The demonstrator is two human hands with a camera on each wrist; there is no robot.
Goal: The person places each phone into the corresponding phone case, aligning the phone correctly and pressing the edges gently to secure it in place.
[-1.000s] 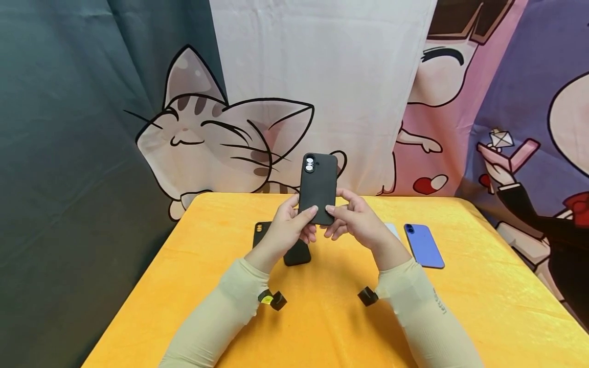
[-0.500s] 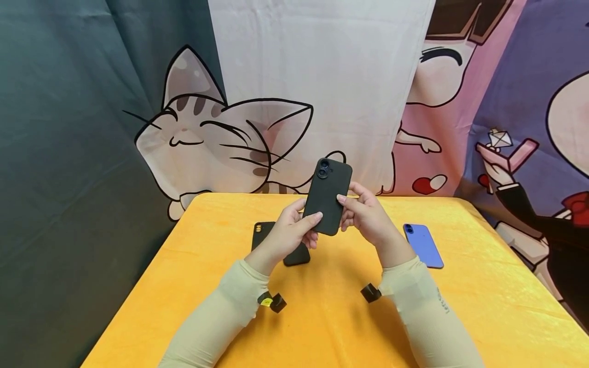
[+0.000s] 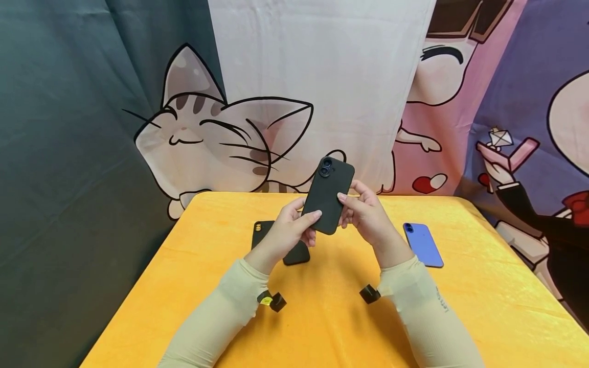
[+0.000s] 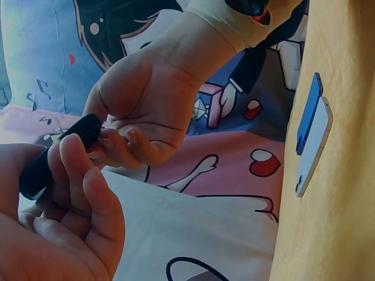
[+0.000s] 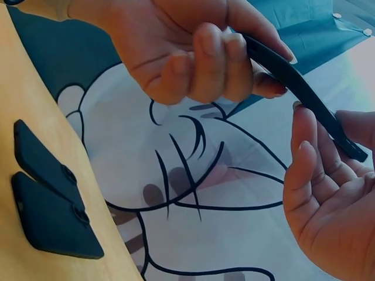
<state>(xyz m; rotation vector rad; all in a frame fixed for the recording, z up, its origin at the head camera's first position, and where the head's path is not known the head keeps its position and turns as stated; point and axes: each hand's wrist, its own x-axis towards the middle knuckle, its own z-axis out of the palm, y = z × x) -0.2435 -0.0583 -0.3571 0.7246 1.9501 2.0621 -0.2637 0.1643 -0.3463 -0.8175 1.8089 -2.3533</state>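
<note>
A black phone case [image 3: 329, 195], tilted to the right with its camera openings at the top, is raised above the table between both hands. My left hand [image 3: 294, 223] pinches its lower left part, thumb on the back face. On the right edge, higher up, my right hand [image 3: 368, 217] grips it with the thumb on the back and fingers behind. Seen edge-on in the right wrist view, the case [image 5: 304, 96] looks thin and slightly bowed. Its inner side faces away in the head view and is hidden.
Two more black phone cases [image 5: 44, 158] lie on the yellow-covered table [image 3: 322, 317], partly behind my left hand. At the right lie a blue phone [image 3: 424, 245] and a white phone [image 4: 314, 149], the latter hidden by my right arm in the head view.
The case has gone from upright to tilted right and shifted slightly rightward. My right hand has slid higher along its edge. The camera openings, pale before, now look dark.
</note>
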